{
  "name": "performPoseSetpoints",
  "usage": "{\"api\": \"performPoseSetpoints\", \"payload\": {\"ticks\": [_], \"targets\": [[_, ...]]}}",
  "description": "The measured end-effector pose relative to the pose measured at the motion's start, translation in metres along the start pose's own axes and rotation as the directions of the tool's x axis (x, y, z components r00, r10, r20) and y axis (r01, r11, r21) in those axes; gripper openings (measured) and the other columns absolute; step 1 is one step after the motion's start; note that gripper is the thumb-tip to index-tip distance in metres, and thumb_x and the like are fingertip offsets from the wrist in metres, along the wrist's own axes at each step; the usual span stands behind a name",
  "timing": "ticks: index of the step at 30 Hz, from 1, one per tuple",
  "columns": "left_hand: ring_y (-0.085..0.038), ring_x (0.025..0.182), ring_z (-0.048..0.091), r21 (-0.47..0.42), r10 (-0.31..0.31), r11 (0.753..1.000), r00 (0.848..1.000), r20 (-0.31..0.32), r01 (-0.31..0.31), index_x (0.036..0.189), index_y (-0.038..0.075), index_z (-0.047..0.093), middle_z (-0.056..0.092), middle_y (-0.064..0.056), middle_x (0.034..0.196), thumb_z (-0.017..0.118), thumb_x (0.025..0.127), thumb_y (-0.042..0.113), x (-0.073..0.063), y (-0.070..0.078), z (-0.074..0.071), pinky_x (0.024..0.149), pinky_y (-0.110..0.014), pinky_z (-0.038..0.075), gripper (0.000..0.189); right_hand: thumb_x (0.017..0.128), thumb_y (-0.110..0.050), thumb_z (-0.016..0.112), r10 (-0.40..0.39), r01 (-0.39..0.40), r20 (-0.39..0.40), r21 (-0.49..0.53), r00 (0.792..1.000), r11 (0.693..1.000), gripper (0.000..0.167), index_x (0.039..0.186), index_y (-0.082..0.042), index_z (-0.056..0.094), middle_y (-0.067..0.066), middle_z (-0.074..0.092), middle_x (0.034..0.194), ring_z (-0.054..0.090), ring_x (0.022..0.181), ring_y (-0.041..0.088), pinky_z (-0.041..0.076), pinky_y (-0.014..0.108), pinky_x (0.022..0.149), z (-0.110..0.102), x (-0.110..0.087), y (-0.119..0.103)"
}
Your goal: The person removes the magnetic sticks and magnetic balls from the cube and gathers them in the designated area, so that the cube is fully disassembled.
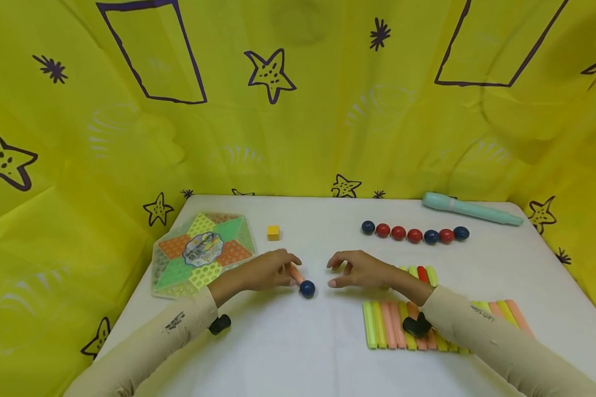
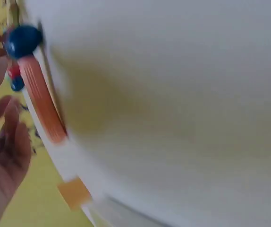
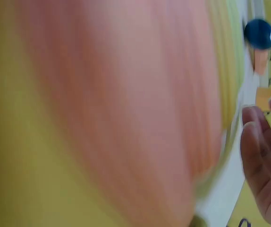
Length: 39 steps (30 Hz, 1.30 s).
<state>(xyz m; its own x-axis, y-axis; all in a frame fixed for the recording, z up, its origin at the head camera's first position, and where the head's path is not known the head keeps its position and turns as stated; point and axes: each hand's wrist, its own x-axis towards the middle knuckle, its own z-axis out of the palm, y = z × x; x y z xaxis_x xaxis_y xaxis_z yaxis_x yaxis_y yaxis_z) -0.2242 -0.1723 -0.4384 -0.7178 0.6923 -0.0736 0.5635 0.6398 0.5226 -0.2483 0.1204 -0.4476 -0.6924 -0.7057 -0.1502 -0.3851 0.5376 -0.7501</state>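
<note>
A salmon-orange ridged stick point(image 2: 43, 99) lies on the white table, with a shiny dark blue ball point(image 1: 307, 289) at its near end. Over the stick hovers my left hand point(image 1: 270, 270), its thumb and fingers bent loosely and apart. In the left wrist view the stick shows clear of those fingers. To the right of the ball, my right hand point(image 1: 360, 269) hangs in the air with thumb and fingers spread and nothing between them. In the right wrist view its fingers point(image 3: 256, 137) curve loosely upward.
Yellow, salmon and orange sticks point(image 1: 392, 325) lie in rows under my right forearm. Red and blue balls point(image 1: 414, 236) line up behind, near a mint-green pen-like object point(image 1: 472, 209). On the left are a yellow cube point(image 1: 273, 232) and a flat hexagonal case point(image 1: 203, 251). A yellow curtain point(image 1: 298, 138) encloses the table.
</note>
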Motion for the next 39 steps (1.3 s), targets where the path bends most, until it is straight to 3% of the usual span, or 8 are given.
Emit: {"api": "performPoseSetpoints", "payload": {"ticks": [4, 7, 11, 18, 22, 28, 34, 39], "targets": [[-0.025, 0.107, 0.054, 0.154, 0.086, 0.985, 0.994, -0.068, -0.074, 0.125, 0.01, 0.068, 0.062, -0.007, 0.118, 0.075, 0.092, 0.019, 0.003, -0.011, 0.0, 0.092, -0.039, 0.045, 0.035, 0.09, -0.034, 0.077, 0.008, -0.007, 0.022, -0.023, 1.0, 1.0, 0.039, 0.118, -0.009, 0.066, 0.007, 0.066, 0.108, 0.059, 0.082, 0.013, 0.05, 0.025, 0.075, 0.007, 0.003, -0.005], [-0.022, 0.102, 0.054, 0.243, 0.127, 0.964, 0.99, -0.055, -0.11, 0.116, 0.015, 0.072, 0.066, -0.002, 0.116, 0.076, 0.091, 0.021, 0.007, -0.016, 0.008, 0.084, -0.034, 0.041, 0.026, 0.09, -0.033, 0.077, 0.006, -0.004, 0.037, -0.039, 0.999, 0.999, 0.037, 0.116, -0.008, 0.066, 0.005, 0.066, 0.104, 0.06, 0.082, 0.012, 0.05, 0.026, 0.076, 0.009, 0.006, -0.008], [-0.015, 0.089, 0.054, 0.285, 0.123, 0.952, 0.992, -0.031, -0.109, 0.105, 0.018, 0.074, 0.068, 0.005, 0.101, 0.077, 0.089, 0.022, 0.01, -0.013, 0.013, 0.077, -0.028, 0.04, 0.017, 0.089, -0.032, 0.077, 0.021, -0.018, 0.06, -0.037, 0.998, 0.999, 0.037, 0.115, -0.008, 0.066, 0.002, 0.067, 0.098, 0.06, 0.081, 0.012, 0.051, 0.026, 0.074, 0.011, 0.008, -0.015], [-0.008, 0.086, 0.056, 0.146, 0.133, 0.981, 0.991, -0.011, -0.13, 0.101, 0.014, 0.075, 0.067, 0.004, 0.094, 0.075, 0.092, 0.021, 0.007, 0.01, 0.002, 0.079, -0.024, 0.048, 0.011, 0.091, -0.036, 0.075, 0.031, -0.03, 0.095, -0.008, 0.995, 1.0, 0.041, 0.121, -0.009, 0.066, -0.001, 0.069, 0.093, 0.065, 0.071, 0.015, 0.053, 0.028, 0.063, 0.014, 0.0, -0.027], [-0.008, 0.085, 0.055, 0.012, 0.14, 0.99, 0.987, -0.075, -0.14, 0.103, 0.011, 0.074, 0.066, 0.002, 0.095, 0.071, 0.095, 0.02, 0.006, 0.023, -0.003, 0.078, -0.023, 0.047, 0.013, 0.091, -0.035, 0.075, -0.008, 0.006, 0.108, 0.022, 0.994, 1.0, 0.045, 0.126, -0.008, 0.065, -0.001, 0.069, 0.095, 0.067, 0.069, 0.019, 0.055, 0.028, 0.061, 0.009, -0.009, -0.027], [-0.009, 0.093, 0.06, -0.126, 0.123, 0.981, 0.978, -0.166, -0.145, 0.11, 0.01, 0.072, 0.069, -0.002, 0.105, 0.069, 0.096, 0.018, 0.003, 0.034, 0.001, 0.082, -0.024, 0.049, 0.016, 0.094, -0.027, 0.073, -0.093, 0.085, 0.1, 0.084, 0.991, 0.993, 0.034, 0.123, -0.012, 0.067, 0.001, 0.071, 0.098, 0.068, 0.071, 0.021, 0.056, 0.028, 0.066, 0.005, -0.021, -0.027], [-0.006, 0.089, 0.062, -0.199, 0.087, 0.976, 0.996, -0.019, -0.089, 0.118, 0.013, 0.072, 0.072, 0.003, 0.108, 0.065, 0.1, 0.021, 0.005, 0.049, -0.008, 0.079, -0.023, 0.051, 0.021, 0.094, -0.025, 0.072, -0.103, 0.1, 0.052, 0.046, 0.993, 0.994, 0.029, 0.121, -0.015, 0.068, 0.0, 0.069, 0.101, 0.063, 0.078, 0.018, 0.055, 0.027, 0.072, -0.004, -0.038, -0.031], [-0.001, 0.08, 0.062, -0.188, 0.09, 0.979, 0.992, 0.084, -0.073, 0.114, 0.015, 0.075, 0.073, 0.009, 0.093, 0.068, 0.097, 0.021, 0.01, 0.065, -0.016, 0.073, -0.021, 0.051, 0.019, 0.094, -0.028, 0.072, -0.097, 0.096, 0.058, 0.022, 0.994, 0.995, 0.028, 0.12, -0.018, 0.069, -0.004, 0.069, 0.1, 0.063, 0.083, 0.02, 0.054, 0.028, 0.074, -0.01, -0.05, -0.034]]}}
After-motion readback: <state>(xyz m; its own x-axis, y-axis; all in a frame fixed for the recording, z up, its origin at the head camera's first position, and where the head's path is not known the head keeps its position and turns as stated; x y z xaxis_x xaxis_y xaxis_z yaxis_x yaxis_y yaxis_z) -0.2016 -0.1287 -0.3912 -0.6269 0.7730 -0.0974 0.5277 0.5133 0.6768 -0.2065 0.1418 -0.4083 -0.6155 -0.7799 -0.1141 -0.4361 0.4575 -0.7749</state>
